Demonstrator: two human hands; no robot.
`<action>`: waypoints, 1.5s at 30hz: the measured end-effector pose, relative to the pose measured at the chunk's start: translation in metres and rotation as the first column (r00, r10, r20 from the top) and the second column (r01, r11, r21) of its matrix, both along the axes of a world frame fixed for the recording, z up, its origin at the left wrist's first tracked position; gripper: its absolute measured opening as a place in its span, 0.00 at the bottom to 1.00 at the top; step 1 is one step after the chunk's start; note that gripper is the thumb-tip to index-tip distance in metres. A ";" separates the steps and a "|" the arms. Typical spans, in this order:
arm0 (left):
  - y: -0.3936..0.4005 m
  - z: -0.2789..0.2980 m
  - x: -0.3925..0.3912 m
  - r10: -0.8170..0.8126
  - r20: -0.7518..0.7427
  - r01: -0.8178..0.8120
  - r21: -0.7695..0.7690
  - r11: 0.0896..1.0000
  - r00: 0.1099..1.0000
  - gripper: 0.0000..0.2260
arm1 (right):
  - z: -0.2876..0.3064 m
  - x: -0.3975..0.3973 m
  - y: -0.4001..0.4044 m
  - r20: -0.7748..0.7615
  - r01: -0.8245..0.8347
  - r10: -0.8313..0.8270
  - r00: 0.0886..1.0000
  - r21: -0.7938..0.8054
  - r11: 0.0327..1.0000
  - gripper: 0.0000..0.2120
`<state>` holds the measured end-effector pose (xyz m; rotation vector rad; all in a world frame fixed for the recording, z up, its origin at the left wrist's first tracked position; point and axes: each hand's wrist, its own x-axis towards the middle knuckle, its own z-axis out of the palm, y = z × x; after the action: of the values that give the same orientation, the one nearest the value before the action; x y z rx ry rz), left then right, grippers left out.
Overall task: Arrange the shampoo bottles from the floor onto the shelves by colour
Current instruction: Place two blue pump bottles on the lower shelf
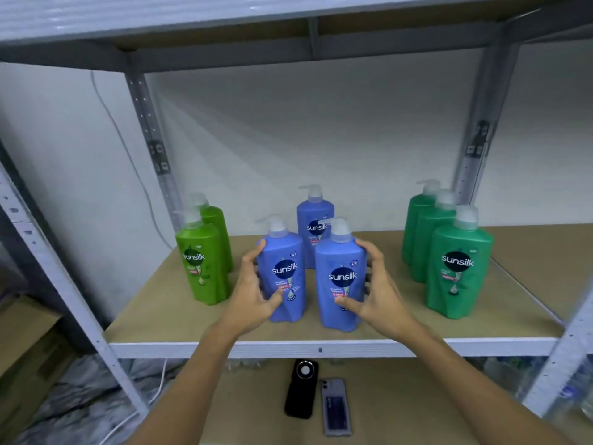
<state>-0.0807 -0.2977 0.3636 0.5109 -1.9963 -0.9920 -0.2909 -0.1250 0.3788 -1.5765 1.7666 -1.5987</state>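
Gripping left blue bottle [284,277] in left hand [253,300], right blue bottle [341,281] in right hand [378,293], upright on shelf [179,319]

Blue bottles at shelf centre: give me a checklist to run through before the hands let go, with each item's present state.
1. Left hand grips front-left blue bottle: ok.
2. Right hand grips front-right blue bottle: ok.
3. Both stand upright on the shelf: ok.
4. Grouped with the rear blue bottle: ok.
5. Apart from the light green bottles and dark green bottles: ok.
6. Floor cleared of bottles: cannot tell.
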 end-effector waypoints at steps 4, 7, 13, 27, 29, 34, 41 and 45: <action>0.002 0.002 -0.001 0.003 -0.002 -0.003 -0.013 1.000 1.000 0.45 | 0.007 -0.007 0.009 -0.097 -0.017 0.026 0.995 0.095 0.995 0.49; 0.002 0.003 -0.006 0.005 0.024 -0.004 -0.056 0.998 1.000 0.45 | 0.006 -0.009 0.014 -0.129 -0.007 0.024 0.991 0.131 0.991 0.51; 0.004 0.006 -0.026 0.040 0.056 -0.037 -0.064 0.997 0.998 0.43 | 0.006 -0.011 0.011 -0.126 -0.001 0.017 0.992 0.131 0.991 0.52; -0.010 0.002 -0.058 0.009 -0.024 -0.006 0.088 0.996 1.000 0.40 | 0.000 -0.024 -0.010 -0.112 -0.025 0.034 0.993 0.086 0.996 0.51; -0.013 0.002 -0.058 -0.002 -0.015 0.003 0.086 0.996 1.000 0.40 | -0.001 -0.025 -0.013 -0.112 -0.018 0.028 0.993 0.086 0.996 0.51; -0.017 0.000 -0.056 0.018 0.096 -0.019 0.016 1.000 0.995 0.42 | -0.003 -0.024 -0.013 -0.148 0.017 -0.003 0.989 0.093 0.995 0.52; -0.004 0.001 -0.040 0.092 0.224 -0.077 -0.077 0.994 0.970 0.41 | -0.007 -0.009 -0.013 -0.295 0.206 -0.201 0.934 -0.012 0.978 0.50; 0.007 -0.002 -0.016 0.161 0.368 -0.115 -0.145 0.983 0.916 0.35 | -0.016 0.010 -0.009 -0.289 0.295 -0.324 0.901 -0.140 0.945 0.45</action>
<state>-0.0970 -0.2907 0.3617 0.8155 -2.3065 -0.7177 -0.2808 -0.1338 0.3632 -1.7370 2.2361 -1.6628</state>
